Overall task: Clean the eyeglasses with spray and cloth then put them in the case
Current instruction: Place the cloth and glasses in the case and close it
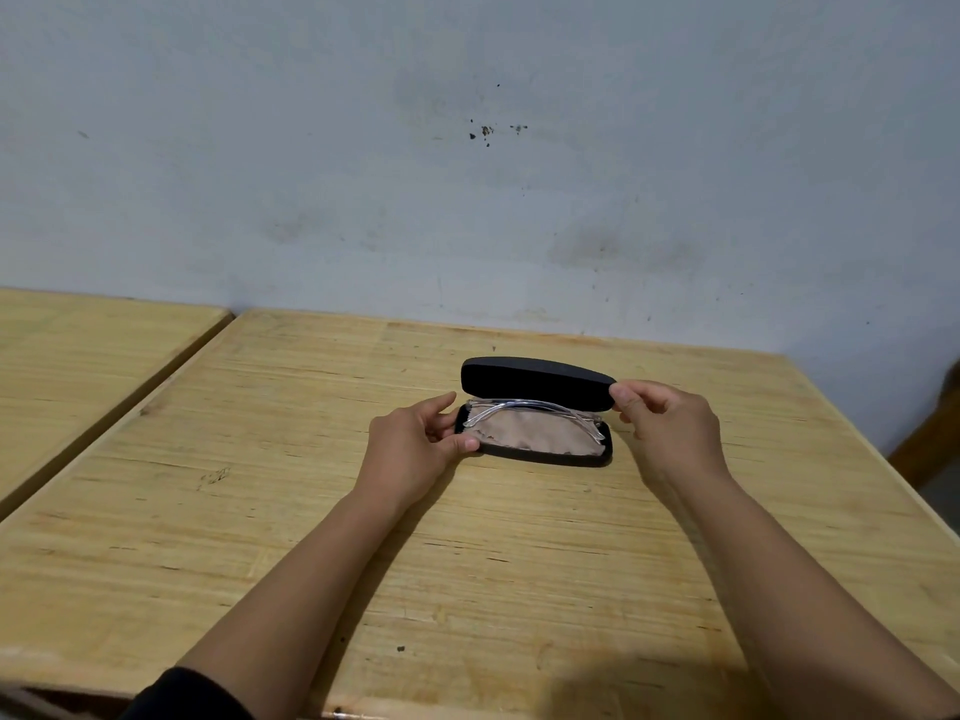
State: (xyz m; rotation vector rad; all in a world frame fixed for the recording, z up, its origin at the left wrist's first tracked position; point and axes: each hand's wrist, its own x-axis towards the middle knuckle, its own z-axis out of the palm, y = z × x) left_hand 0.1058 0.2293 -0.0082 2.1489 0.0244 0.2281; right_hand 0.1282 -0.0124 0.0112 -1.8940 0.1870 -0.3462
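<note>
A black eyeglass case (540, 457) lies on the wooden table (467, 563), its lid (535, 379) tilted partly open. Inside lie clear-framed eyeglasses (535, 407) on top of a beige cloth (535, 433). My left hand (415, 444) grips the case's left end, thumb on the front rim. My right hand (665, 423) pinches the right end of the lid between thumb and fingers. No spray bottle is in view.
A second wooden table (78, 366) stands to the left across a narrow gap. A grey wall (467, 174) rises just behind both tables. Something dark brown (930, 444) shows past the table's right edge.
</note>
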